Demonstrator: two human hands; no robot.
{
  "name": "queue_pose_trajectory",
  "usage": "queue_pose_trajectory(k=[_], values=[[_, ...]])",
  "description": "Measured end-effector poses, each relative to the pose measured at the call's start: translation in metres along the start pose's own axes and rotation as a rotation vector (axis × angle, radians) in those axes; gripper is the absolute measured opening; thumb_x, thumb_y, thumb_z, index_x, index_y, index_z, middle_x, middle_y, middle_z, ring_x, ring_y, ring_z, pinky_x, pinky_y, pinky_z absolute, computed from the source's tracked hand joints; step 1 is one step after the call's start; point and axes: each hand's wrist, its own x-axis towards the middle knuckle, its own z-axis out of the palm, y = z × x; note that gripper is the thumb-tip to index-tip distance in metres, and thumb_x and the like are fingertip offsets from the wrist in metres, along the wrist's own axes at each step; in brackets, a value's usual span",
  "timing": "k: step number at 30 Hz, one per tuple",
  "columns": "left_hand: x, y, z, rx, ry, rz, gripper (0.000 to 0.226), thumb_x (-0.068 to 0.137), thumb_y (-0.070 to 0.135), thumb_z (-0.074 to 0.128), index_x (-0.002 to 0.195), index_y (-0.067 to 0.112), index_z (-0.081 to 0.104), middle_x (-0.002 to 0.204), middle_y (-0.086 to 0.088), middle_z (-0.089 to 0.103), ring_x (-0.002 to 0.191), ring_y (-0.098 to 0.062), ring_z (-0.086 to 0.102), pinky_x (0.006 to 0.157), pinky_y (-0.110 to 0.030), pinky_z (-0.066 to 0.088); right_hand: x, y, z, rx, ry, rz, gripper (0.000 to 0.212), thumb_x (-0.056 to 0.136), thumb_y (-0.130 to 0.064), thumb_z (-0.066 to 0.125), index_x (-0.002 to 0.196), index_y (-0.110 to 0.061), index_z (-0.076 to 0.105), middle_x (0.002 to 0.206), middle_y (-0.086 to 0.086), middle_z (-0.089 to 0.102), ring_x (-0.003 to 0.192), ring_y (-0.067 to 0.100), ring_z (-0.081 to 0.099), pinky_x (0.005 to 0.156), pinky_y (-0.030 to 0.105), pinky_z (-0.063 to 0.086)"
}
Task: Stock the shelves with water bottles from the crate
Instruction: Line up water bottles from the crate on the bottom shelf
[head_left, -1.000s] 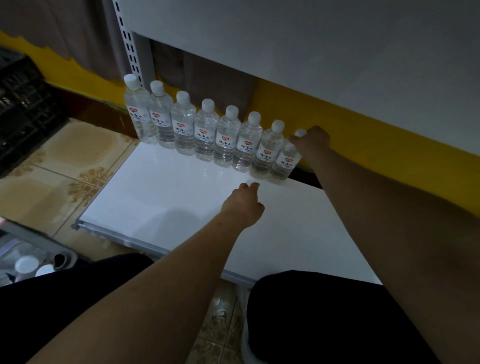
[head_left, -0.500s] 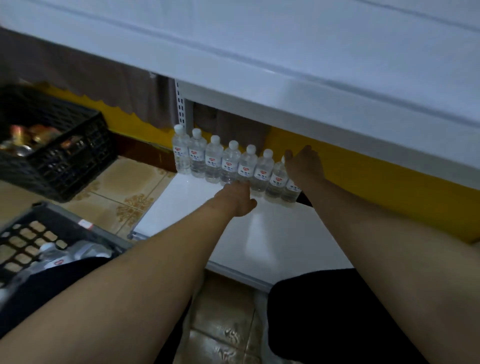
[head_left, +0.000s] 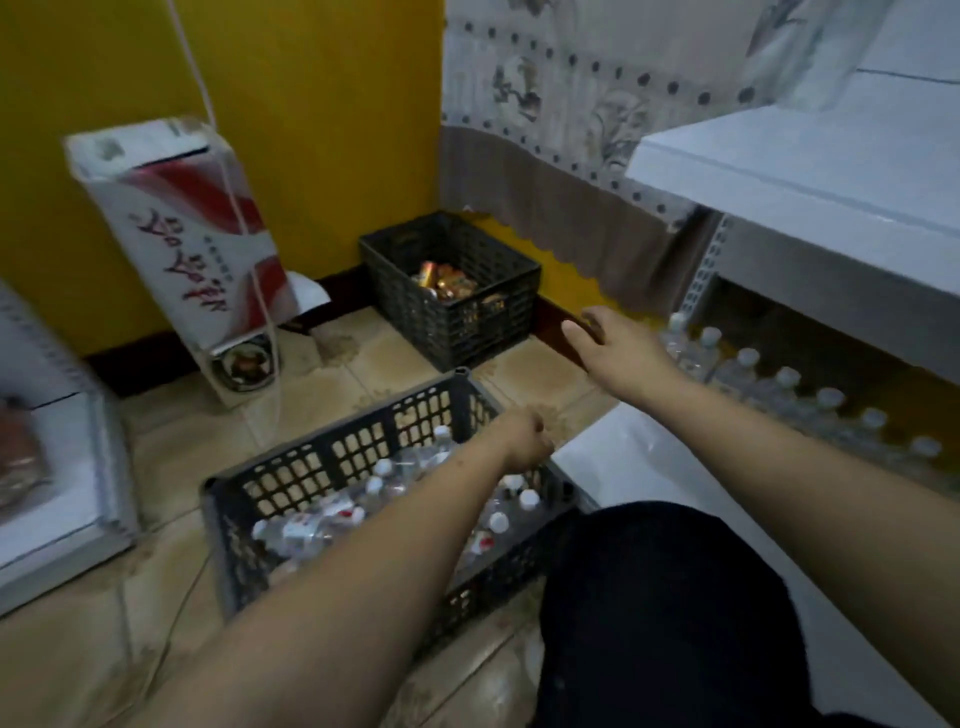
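Observation:
A black plastic crate (head_left: 332, 457) stands on the floor in front of me, with several clear water bottles (head_left: 311, 525) lying loose in it. My left hand (head_left: 524, 441) hovers over the crate's right rim, knuckles up, fingers loosely curled and holding nothing. My right hand (head_left: 613, 343) hangs in the air with fingers spread, just left of the bottle row. That row of white-capped bottles (head_left: 779, 384) stands along the back of the white bottom shelf (head_left: 649, 467) at the right.
A second black crate (head_left: 452, 291) with snack packets stands in the corner. A red and white cardboard box (head_left: 182, 244) leans on the yellow wall. An upper shelf board (head_left: 805, 192) overhangs the bottles. Another white shelf unit (head_left: 52, 493) is at the left. My dark-clothed knee (head_left: 665, 597) is beside the crate.
The view has swung left from the shelf to the crate. My right hand has left the last bottle in the row, and my left hand has moved off the shelf to above the crate.

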Motion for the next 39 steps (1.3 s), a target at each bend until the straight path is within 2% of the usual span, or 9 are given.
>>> queue_pose_trajectory(k=[6, 11, 18, 20, 25, 28, 30, 34, 39], values=[[-0.061, -0.137, 0.073, -0.176, -0.049, -0.328, 0.039, 0.097, 0.030, 0.053, 0.130, 0.009, 0.057, 0.132, -0.016, 0.059, 0.118, -0.030, 0.056, 0.089, -0.028, 0.043, 0.010, -0.063, 0.076, -0.099, -0.228, -0.102, 0.060, 0.099, -0.051, 0.044, 0.148, -0.017, 0.037, 0.147, 0.007, 0.046, 0.130, 0.028, 0.046, 0.102, 0.038, 0.043], [-0.075, -0.194, 0.114, -0.256, -0.127, -0.498, 0.044, 0.096, 0.022, 0.055, 0.136, 0.004, 0.050, 0.143, -0.013, 0.049, 0.127, -0.028, 0.049, 0.092, -0.024, 0.041, 0.008, -0.061, 0.146, -0.240, -0.466, -0.066, 0.060, 0.097, -0.045, 0.049, 0.148, -0.014, 0.036, 0.136, 0.012, 0.054, 0.119, 0.030, 0.053, 0.090, 0.034, 0.045], [-0.037, -0.209, 0.136, -0.549, -0.060, -0.648, 0.051, 0.092, 0.034, 0.064, 0.135, 0.010, 0.053, 0.136, -0.010, 0.056, 0.121, -0.028, 0.054, 0.097, -0.030, 0.042, -0.031, -0.004, 0.209, -0.085, -0.657, 0.098, 0.058, 0.099, -0.038, 0.050, 0.150, -0.017, 0.034, 0.146, 0.010, 0.046, 0.126, 0.028, 0.050, 0.096, 0.033, 0.042], [-0.010, -0.208, 0.144, -0.656, 0.000, -0.714, 0.049, 0.088, 0.039, 0.067, 0.126, 0.010, 0.059, 0.123, -0.008, 0.064, 0.105, -0.025, 0.064, 0.092, -0.031, 0.050, -0.044, 0.013, 0.218, -0.034, -0.657, 0.094, 0.055, 0.098, -0.034, 0.051, 0.149, -0.017, 0.037, 0.147, 0.008, 0.046, 0.128, 0.026, 0.049, 0.100, 0.033, 0.041], [0.049, -0.185, 0.143, -1.179, 0.160, -0.774, 0.051, 0.080, 0.030, 0.075, 0.122, 0.008, 0.058, 0.117, -0.008, 0.064, 0.102, -0.026, 0.063, 0.092, -0.039, 0.053, -0.043, 0.026, 0.231, 0.064, -0.605, 0.128, 0.054, 0.096, -0.034, 0.054, 0.146, -0.017, 0.042, 0.146, 0.006, 0.048, 0.131, 0.024, 0.047, 0.102, 0.029, 0.038], [0.106, -0.209, 0.182, -1.196, 0.166, -0.806, 0.109, 0.039, 0.059, 0.080, 0.132, 0.008, 0.052, 0.122, -0.009, 0.063, 0.105, -0.031, 0.063, 0.092, -0.044, 0.054, -0.030, 0.028, 0.235, 0.134, -0.568, 0.215, 0.057, 0.096, -0.037, 0.054, 0.148, -0.017, 0.039, 0.146, 0.005, 0.048, 0.124, 0.023, 0.053, 0.094, 0.029, 0.043], [0.147, -0.244, 0.225, -1.114, 0.141, -0.851, 0.124, 0.022, 0.072, 0.075, 0.130, 0.015, 0.052, 0.127, -0.007, 0.059, 0.107, -0.033, 0.062, 0.089, -0.048, 0.055, -0.021, 0.025, 0.240, 0.190, -0.533, 0.246, 0.056, 0.097, -0.037, 0.053, 0.148, -0.019, 0.039, 0.144, 0.004, 0.050, 0.118, 0.021, 0.056, 0.084, 0.026, 0.041], [0.095, -0.204, 0.174, -1.059, 0.150, -0.842, 0.093, 0.061, 0.051, 0.085, 0.131, 0.003, 0.049, 0.125, -0.016, 0.060, 0.105, -0.036, 0.062, 0.087, -0.042, 0.055, -0.012, 0.024, 0.244, 0.244, -0.539, 0.277, 0.055, 0.097, -0.039, 0.052, 0.148, -0.022, 0.038, 0.147, 0.002, 0.047, 0.125, 0.022, 0.051, 0.086, 0.028, 0.040], [0.069, -0.188, 0.152, -1.399, 0.165, -0.742, 0.060, 0.079, 0.036, 0.078, 0.125, 0.003, 0.056, 0.115, -0.012, 0.066, 0.098, -0.030, 0.068, 0.056, -0.027, 0.057, -0.002, 0.030, 0.231, 0.311, -0.456, 0.374, 0.057, 0.097, -0.042, 0.050, 0.147, -0.016, 0.040, 0.148, 0.005, 0.045, 0.133, 0.025, 0.044, 0.105, 0.035, 0.037]])
